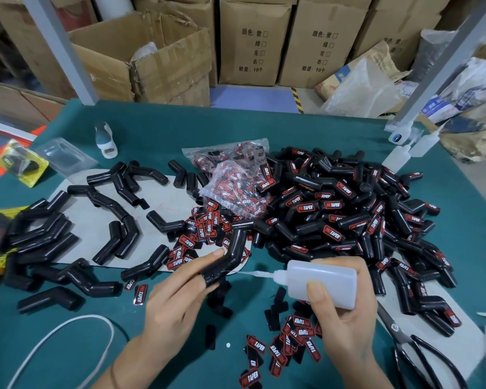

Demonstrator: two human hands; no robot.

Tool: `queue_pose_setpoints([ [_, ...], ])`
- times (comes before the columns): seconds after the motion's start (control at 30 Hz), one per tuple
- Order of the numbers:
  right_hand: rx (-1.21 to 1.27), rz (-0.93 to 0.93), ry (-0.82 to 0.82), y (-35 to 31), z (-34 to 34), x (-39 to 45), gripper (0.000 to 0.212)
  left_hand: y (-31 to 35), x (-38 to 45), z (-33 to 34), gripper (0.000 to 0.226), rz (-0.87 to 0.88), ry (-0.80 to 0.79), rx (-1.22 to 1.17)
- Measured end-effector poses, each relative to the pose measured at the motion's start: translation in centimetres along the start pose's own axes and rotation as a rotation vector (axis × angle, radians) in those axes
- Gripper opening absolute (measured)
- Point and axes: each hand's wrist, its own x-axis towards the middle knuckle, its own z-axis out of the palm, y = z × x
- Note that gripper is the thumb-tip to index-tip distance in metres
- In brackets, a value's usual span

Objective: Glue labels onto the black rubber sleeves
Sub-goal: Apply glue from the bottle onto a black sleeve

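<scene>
Brightness: we see even, fairly bright indoor light.
Shadows: soft and short under the hands on the bench (157, 141).
Glare: we note dull sheen on the black rubber sleeves (334, 209).
Distortion: far posts (59, 49) lean outward at the edges.
Blur: corners look soft.

Sleeves and labels all over the table

Labelled pile (348, 209) sits right, bare sleeves (68, 234) left, label bags (233, 178) between them toward the far side. Loose labels (289, 343) lie near, scissors (415, 352) at near right, boxes (253, 40) behind the table (180, 130).
</scene>
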Motion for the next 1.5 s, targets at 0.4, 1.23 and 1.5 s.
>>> queue_pose_setpoints([
  [0.4,0.009,0.003,0.017,-0.16,-0.01,0.11,0.026,-0.03,-0.06,0.06,0.039,0.009,0.000,0.004],
  [1.23,0.040,0.012,0.020,-0.34,0.00,0.07,0.025,0.15,0.17,-0.08,0.042,-0.009,0.016,-0.005],
  [1.5,0.021,-0.006,0.000,-0.33,0.11,0.13,0.026,0.20,0.10,-0.03,0.045,0.004,0.001,0.003],
])
